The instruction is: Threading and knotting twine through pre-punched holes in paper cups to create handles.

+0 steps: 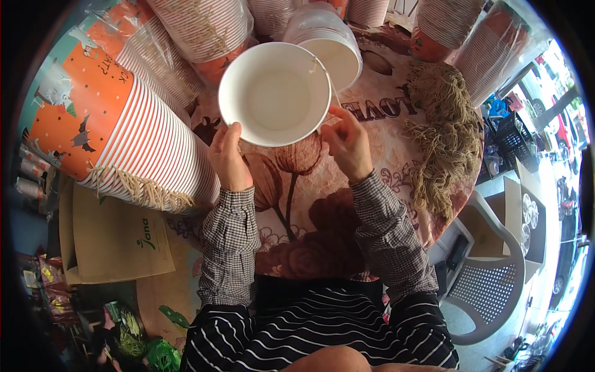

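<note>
A white paper bucket [276,102] is tilted so that I look into its bare inside. My left hand [230,162] grips its lower left rim, thumb on the near side. By the bucket's lower right edge my right hand [348,144] is closed in a pinch on a thin beige string [333,87]. That string runs up from the fingers to the bucket's upper right rim, where a bit of it lies inside. A heap of loose beige strings [441,99] lies to the right. Just behind the bucket stands a nested stack of white buckets [331,53] in clear plastic.
A tall stack of orange printed buckets [139,136] leans at the left, strings hanging from its rims. More wrapped stacks [201,31] line the back. A patterned tablecloth [316,217] covers the round table. Cardboard box [127,239] at lower left; grey plastic chair [486,291] at right.
</note>
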Available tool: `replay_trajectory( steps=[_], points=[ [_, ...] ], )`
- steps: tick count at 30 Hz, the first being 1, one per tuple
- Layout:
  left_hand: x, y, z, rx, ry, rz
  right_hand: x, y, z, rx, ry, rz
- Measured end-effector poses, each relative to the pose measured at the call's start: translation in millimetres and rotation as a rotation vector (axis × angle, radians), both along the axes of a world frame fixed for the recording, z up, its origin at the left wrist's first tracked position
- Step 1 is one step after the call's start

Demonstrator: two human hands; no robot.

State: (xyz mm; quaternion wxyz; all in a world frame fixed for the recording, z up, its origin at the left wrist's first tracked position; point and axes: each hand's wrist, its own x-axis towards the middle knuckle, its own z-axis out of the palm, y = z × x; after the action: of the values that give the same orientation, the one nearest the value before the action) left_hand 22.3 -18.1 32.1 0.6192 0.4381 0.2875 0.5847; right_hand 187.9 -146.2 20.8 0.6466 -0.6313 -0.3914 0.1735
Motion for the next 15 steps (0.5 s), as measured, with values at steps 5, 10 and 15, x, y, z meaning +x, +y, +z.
replay_trajectory(
  steps=[5,10,15],
  points=[
    [2.4,-8.6,-4.4,0.051,-0.034,-0.087,-0.4,-4.9,7.1,0.196,0.445,0.087],
    [-1.8,3.4,-11.7,-0.043,-0.286,-0.240,7.1,-5.5,2.1,0.172,0.438,-0.080],
    [4.1,12.3,-17.3,-0.225,-0.409,-0.380,10.9,-10.9,8.4,0.068,0.672,0.148]
  ],
)
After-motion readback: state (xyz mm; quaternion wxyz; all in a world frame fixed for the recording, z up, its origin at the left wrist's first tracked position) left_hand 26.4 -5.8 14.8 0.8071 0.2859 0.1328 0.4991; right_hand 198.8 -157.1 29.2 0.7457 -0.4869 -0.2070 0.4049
